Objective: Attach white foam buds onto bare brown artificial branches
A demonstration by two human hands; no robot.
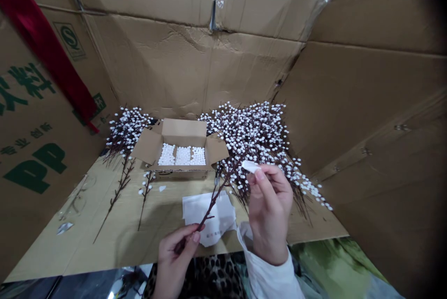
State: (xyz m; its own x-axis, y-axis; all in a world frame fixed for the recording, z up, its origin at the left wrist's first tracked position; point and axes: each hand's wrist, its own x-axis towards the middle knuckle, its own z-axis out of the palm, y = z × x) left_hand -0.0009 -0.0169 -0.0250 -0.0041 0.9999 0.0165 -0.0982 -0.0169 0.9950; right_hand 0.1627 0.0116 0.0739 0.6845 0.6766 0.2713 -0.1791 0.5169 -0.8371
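Cardboard box (185,129): three groups of white balls (183,155) | left fingers (191,244): holding brown twig (212,203) | right fingers (266,186): pinching white piece (249,166)

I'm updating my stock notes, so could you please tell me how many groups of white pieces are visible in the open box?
3: a left group, a middle group and a right group, side by side in the open box; more may be hidden beneath.

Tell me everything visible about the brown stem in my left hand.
The brown stem is thin, with short side shoots; its material is unclear. The left hand pinches its lower part. It slants up rightward, crossing in front of white paper; its upper end blends into the white-berried bunch behind.
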